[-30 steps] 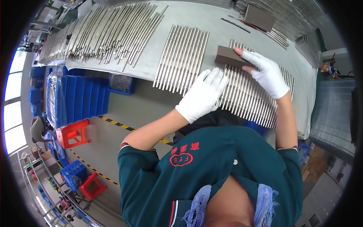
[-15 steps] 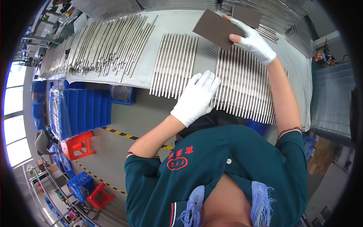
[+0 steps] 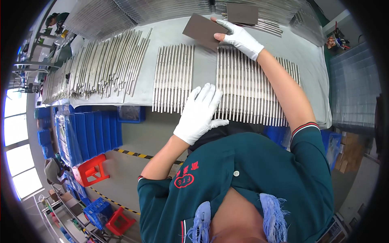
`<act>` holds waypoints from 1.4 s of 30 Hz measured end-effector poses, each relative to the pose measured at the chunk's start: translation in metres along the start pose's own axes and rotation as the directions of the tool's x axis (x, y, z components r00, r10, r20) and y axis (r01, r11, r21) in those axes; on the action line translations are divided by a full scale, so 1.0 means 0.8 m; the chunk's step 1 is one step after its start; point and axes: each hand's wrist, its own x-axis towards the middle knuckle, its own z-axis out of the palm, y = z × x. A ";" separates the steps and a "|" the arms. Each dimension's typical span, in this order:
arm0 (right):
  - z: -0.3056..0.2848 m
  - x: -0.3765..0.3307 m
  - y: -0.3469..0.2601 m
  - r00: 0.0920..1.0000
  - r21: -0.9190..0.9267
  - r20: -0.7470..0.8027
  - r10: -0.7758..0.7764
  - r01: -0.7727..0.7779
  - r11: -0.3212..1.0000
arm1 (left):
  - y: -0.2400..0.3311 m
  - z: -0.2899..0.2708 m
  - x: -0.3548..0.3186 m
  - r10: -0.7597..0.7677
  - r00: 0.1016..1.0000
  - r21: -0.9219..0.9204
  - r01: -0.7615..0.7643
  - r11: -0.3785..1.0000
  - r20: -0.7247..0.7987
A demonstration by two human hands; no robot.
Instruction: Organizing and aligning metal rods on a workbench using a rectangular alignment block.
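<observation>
My right hand (image 3: 242, 41), in a white glove with bare thumb and fingertip showing, grips a flat dark grey-brown rectangular board (image 3: 202, 30) by its right edge. The board is tilted, over the far end of the gap between two rows of metal rods. Flat and with its thumb spread, my gloved left hand (image 3: 198, 113) lies at the near end of that gap. It holds nothing. The left row of rods (image 3: 174, 73) is next to its fingers, and the wider right row (image 3: 247, 87) is on its other side, partly under my right forearm.
A large loose pile of rods (image 3: 105, 60) covers the left of the cloth-covered table (image 3: 142, 89). Behind the right row lies a second dark board (image 3: 242, 13) on more rods (image 3: 267, 27). Clear plastic trays (image 3: 166, 14) line the back. Blue crates (image 3: 95, 131) and a red stool (image 3: 91, 170) stand lower left.
The whole view has shifted a little. My right hand has carried the board slightly left, toward the gap. The left hand's thumb has spread out from its fingers.
</observation>
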 end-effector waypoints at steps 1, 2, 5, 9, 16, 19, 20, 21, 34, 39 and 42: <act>-0.007 -0.010 -0.007 1.000 0.001 -0.002 0.000 0.000 1.000 | 0.001 -0.001 0.000 0.002 1.000 0.001 -0.002 1.000 0.002; -0.018 -0.020 -0.012 0.995 -0.002 -0.091 -0.034 0.033 0.999 | 0.003 -0.005 0.000 -0.017 1.000 0.006 0.017 1.000 0.012; -0.078 -0.054 0.019 0.937 -0.093 -0.319 -0.146 0.122 0.988 | 0.012 -0.014 0.005 -0.010 0.998 -0.003 0.010 1.000 0.059; -0.107 -0.115 0.012 0.907 -0.020 -0.409 -0.105 0.107 0.994 | 0.016 -0.012 0.006 0.045 0.996 -0.038 -0.042 0.998 0.078; -0.125 -0.195 0.007 0.791 -0.035 -0.610 -0.057 0.045 0.998 | 0.006 -0.025 -0.005 0.031 0.991 0.012 -0.033 0.999 0.130; -0.126 -0.219 0.003 0.784 -0.054 -0.619 -0.049 0.020 0.998 | -0.004 -0.046 -0.015 -0.023 0.988 0.097 0.009 0.995 0.153; -0.121 -0.224 0.000 0.787 -0.050 -0.614 -0.049 0.023 0.998 | -0.007 -0.052 -0.018 -0.067 0.988 0.096 0.053 0.994 0.140; -0.117 -0.229 -0.002 0.798 -0.076 -0.601 -0.043 -0.004 0.997 | -0.008 -0.054 -0.020 -0.074 0.987 0.100 0.060 0.993 0.140; -0.053 -0.209 -0.020 0.952 -0.240 -0.304 0.021 -0.098 0.966 | 0.012 -0.009 0.016 0.016 0.994 0.042 -0.021 0.999 0.110; -0.052 -0.200 -0.042 0.986 -0.290 -0.154 0.060 -0.103 0.951 | 0.016 0.001 0.018 -0.019 0.998 0.003 0.019 1.000 0.055; -0.047 -0.177 -0.052 0.999 -0.390 0.028 0.036 -0.023 0.921 | 0.016 0.006 0.019 -0.020 0.999 -0.016 0.020 1.000 0.029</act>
